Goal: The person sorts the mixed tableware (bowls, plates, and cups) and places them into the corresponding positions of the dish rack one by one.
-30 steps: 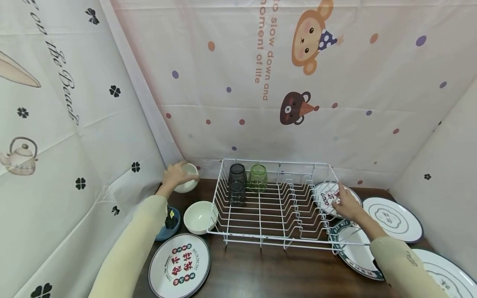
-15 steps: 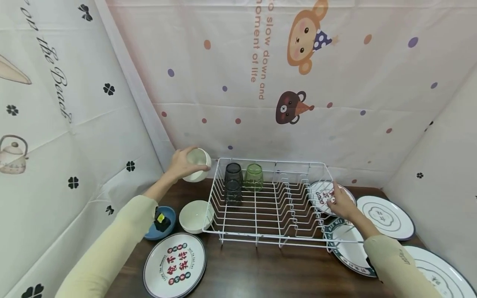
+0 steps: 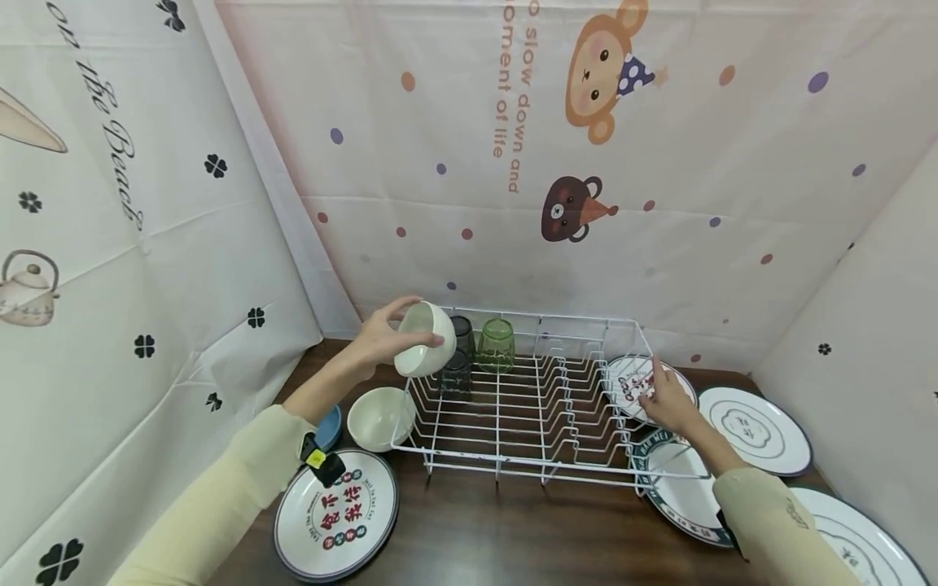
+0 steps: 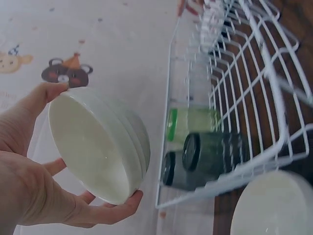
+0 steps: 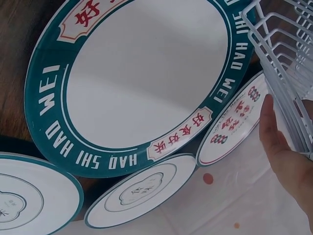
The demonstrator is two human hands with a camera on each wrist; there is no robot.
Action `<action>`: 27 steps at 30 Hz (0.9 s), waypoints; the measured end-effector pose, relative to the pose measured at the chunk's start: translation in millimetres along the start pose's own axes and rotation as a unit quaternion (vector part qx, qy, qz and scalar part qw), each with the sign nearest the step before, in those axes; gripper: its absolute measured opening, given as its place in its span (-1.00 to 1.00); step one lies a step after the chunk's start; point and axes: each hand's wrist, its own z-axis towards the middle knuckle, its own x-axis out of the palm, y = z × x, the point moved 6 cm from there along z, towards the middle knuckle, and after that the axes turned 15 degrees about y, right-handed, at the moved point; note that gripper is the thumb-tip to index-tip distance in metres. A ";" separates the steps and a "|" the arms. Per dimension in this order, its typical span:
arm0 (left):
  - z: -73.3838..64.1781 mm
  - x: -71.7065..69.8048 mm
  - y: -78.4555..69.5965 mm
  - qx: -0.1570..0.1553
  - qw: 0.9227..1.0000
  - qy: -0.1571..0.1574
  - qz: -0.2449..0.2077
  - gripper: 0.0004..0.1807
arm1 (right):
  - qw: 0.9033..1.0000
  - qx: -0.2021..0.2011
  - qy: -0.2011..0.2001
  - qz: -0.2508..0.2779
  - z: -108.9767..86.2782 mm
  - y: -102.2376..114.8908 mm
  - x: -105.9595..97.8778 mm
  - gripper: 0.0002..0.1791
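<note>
My left hand [image 3: 383, 335] grips a white bowl [image 3: 434, 348] by its rim and side, thumb across from the fingers. The bowl is tilted, its mouth turned toward the palm, and overlaps the back left corner of the white wire dish rack [image 3: 513, 457]. In the left wrist view, nothing shows inside the bowl. My right hand [image 3: 668, 403] holds the rack's right side wires, thumb on the outer side. Several glasses stand upside down in the rack's left back: a green glass [image 3: 496, 346] and dark glasses [image 3: 456, 374], partly covered by the bowl in the head view.
A second white bowl [image 3: 377, 422] and a blue bowl [image 3: 329, 427] stand left of the rack. In front of them lies a stack of white plates [image 3: 330, 521]. Right of the rack are a green-rimmed plate [image 5: 39, 110], a small printed plate [image 3: 623, 382] and other white plates [image 3: 777, 431].
My left hand has lifted the white bowl from left of the rack and carried it right, to the rack's back left corner. My right hand stays on the rack's side.
</note>
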 end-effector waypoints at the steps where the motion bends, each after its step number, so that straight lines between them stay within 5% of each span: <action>1: -0.5 4.3 -0.6 0.001 1.000 0.009 -0.011 -0.05 | 1.000 0.006 0.002 -0.001 -0.7 -0.5 0.6 -0.05; 6: -0.9 18.8 -1.3 0.006 0.997 0.038 -0.060 -0.06 | 0.999 0.030 -0.012 -0.025 -0.2 0.4 -2.1 -0.10; 16: -9.8 24.9 1.7 0.004 0.995 0.050 -0.090 -0.08 | 0.993 -0.015 -0.082 -0.089 -3.2 24.6 -22.3 -0.29; 19: -15.0 28.5 -0.6 0.018 0.994 0.052 -0.093 -0.10 | 0.995 -0.052 -0.069 -0.047 -7.8 47.4 -36.1 -0.29; 22: -18.2 33.7 -3.0 0.035 0.993 0.060 -0.093 -0.13 | 0.994 -0.086 -0.012 0.063 -11.6 78.9 -41.3 -0.30; 24: -18.5 37.7 -5.5 0.046 0.993 0.067 -0.085 -0.14 | 0.979 -0.099 0.051 0.169 -13.2 102.6 -35.0 -0.32; 27: -18.1 44.0 -8.6 0.057 0.992 0.081 -0.078 -0.14 | 0.920 -0.105 0.155 0.345 -15.8 142.2 -14.1 -0.29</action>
